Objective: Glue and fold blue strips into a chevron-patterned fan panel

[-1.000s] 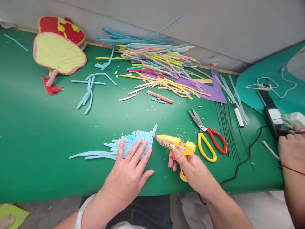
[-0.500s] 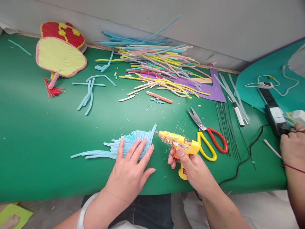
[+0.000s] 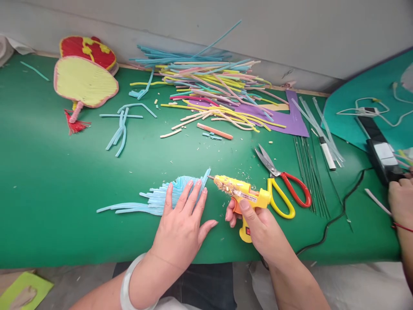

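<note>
Left grip (image 3: 177,234): palm down, fingers spread, pressing blue piece (image 3: 158,197) on table (image 3: 64,185), front middle. Right grip (image 3: 266,230): clamped around glue gun (image 3: 260,199), finger at orange trigger, nozzle at piece's right end; contact unclear. Scissors (image 3: 273,174) lie just right of gun, blades apart. Stick pile (image 3: 206,77) at back.

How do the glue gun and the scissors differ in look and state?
The glue gun is gripped in the right hand; the scissors lie on the table. The glue gun's body is mostly yellow, while the scissors have one yellow and one red handle. Scraps cling to the glue gun's front; the scissors' blades show grey metal. Both have yellow parts.
</note>
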{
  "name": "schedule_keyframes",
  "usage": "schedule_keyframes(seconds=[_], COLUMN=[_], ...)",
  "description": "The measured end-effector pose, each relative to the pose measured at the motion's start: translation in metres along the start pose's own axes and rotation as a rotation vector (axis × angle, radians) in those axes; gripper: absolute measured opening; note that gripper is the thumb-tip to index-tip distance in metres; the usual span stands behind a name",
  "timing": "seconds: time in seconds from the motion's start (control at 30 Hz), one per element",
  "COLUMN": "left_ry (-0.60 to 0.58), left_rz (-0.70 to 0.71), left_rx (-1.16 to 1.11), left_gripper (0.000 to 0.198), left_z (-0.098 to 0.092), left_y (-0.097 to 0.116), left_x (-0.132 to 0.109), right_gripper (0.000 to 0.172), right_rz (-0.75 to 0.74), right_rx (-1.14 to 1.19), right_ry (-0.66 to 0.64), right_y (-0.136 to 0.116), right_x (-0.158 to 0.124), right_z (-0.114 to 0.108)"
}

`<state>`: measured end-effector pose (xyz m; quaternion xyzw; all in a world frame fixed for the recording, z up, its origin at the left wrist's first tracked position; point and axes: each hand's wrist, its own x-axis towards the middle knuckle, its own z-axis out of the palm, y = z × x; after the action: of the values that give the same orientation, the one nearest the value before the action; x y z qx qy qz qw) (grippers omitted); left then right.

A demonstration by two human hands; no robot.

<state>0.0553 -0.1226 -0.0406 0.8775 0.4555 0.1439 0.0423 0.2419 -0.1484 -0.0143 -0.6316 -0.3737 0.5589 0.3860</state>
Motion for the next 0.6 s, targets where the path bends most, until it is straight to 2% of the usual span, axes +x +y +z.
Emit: schedule_keyframes(seconds=[0.6], left_ry=[0.001], left_rz=[0.004], left_rx=[0.02], left_gripper=[0.059], left_z=[0.0018], left_y=[0.0002], left_x=[-0.0012], right_gripper=[0.056], right_rz=[-0.004], right_rx=[-0.004], right_ry=[-0.014], right_y=[0.0012], right_x=[0.0007], right_z=[-0.0012])
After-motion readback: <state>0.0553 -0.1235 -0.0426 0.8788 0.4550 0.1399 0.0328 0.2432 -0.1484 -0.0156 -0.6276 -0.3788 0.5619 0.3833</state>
